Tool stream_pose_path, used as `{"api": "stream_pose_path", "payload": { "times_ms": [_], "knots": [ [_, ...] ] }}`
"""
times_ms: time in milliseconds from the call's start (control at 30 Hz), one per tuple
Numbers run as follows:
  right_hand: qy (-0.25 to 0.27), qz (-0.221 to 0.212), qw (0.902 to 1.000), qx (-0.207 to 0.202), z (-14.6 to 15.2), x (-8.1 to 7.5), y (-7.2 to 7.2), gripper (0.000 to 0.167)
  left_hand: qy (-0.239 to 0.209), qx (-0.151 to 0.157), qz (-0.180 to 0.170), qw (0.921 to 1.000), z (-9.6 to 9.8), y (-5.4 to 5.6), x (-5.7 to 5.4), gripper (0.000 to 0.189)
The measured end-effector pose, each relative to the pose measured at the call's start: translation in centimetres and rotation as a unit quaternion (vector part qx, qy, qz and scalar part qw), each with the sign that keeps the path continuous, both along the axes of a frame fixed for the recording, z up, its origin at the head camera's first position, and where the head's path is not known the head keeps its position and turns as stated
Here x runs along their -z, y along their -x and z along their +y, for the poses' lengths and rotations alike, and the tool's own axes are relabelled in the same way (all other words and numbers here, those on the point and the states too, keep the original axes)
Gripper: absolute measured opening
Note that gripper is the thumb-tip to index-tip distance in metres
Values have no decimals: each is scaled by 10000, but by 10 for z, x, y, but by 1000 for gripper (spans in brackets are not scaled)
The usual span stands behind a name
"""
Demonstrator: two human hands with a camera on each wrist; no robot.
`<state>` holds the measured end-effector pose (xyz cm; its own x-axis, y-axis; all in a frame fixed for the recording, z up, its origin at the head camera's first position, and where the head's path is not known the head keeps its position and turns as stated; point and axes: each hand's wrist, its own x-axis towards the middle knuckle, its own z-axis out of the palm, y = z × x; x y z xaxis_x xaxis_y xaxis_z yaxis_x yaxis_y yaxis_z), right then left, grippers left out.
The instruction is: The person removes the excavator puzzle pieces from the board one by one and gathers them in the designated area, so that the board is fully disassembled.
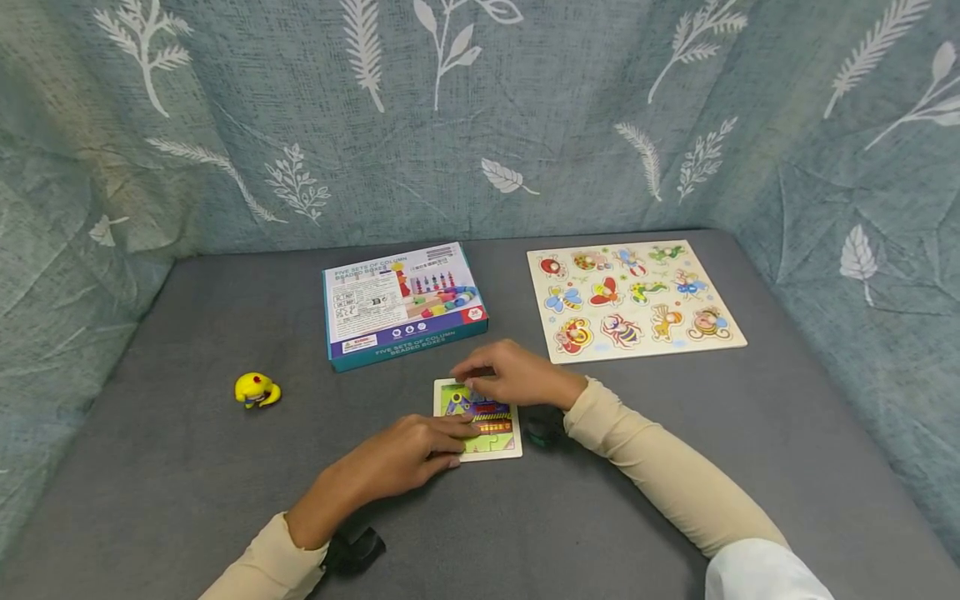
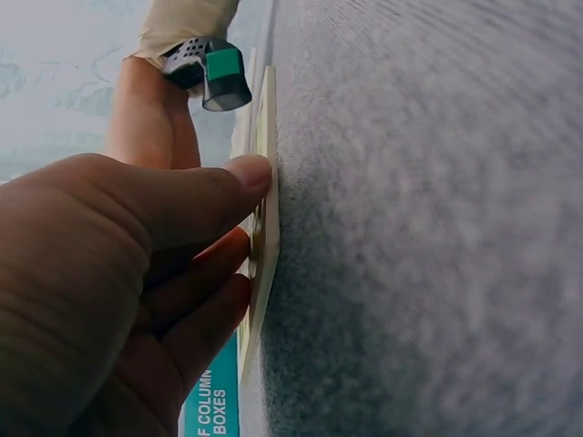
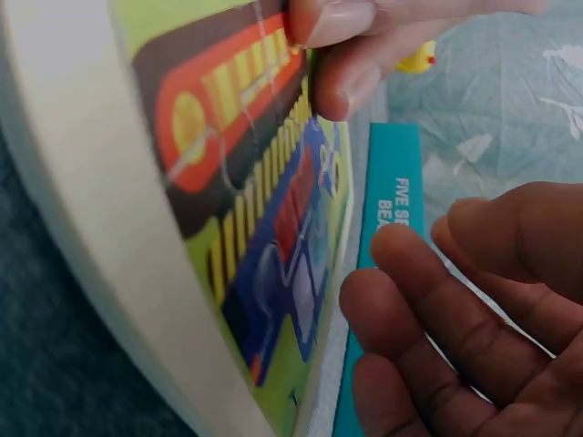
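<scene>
The grip of the left hand (image 1: 397, 454) is unclenched, its fingertips resting on the vehicle jigsaw puzzle (image 1: 495, 427) and the thumb at its near edge; the right hand (image 1: 517, 375), loosely curled and holding nothing, is over the puzzle's far edge. The puzzle lies flat on the table (image 1: 187, 475), in front of the beaded-column box (image 1: 405, 308), with an insect peg puzzle (image 1: 637, 300) farther right.

One left hand (image 1: 397, 458) and one right hand (image 1: 521, 375) share one gray table (image 1: 187, 500) with one small jigsaw puzzle (image 1: 491, 446). One cardboard box (image 1: 375, 300), one yellow toy (image 1: 253, 387) and one board (image 1: 637, 349) bearing twelve insect pieces (image 1: 622, 331) lie there too.
</scene>
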<state>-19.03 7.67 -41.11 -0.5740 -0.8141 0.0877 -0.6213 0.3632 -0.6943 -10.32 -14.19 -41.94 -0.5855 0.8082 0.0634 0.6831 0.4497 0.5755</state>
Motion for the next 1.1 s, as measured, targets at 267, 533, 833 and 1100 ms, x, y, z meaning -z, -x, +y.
{"api": "stream_pose_path", "payload": {
  "times_ms": [267, 533, 833, 1100],
  "knots": [
    [-272, 173, 9995, -52, -7, 2, 1, 26, 103, -11, 75, 9999, 1, 1, 0, 25],
    [-598, 559, 9965, -177, -16, 4, 1, 24, 88, -45, 117, 9999, 1, -1, 1, 25],
    [-1092, 594, 9922, -15, -24, 2, 1, 23, 10, -63, 54, 10000, 1, 0, 1, 25],
    [-1274, 546, 9903, 134, -30, -2, -1, 22, -75, -52, 50, 9999, 0, -1, 2, 25]
  ]
}}
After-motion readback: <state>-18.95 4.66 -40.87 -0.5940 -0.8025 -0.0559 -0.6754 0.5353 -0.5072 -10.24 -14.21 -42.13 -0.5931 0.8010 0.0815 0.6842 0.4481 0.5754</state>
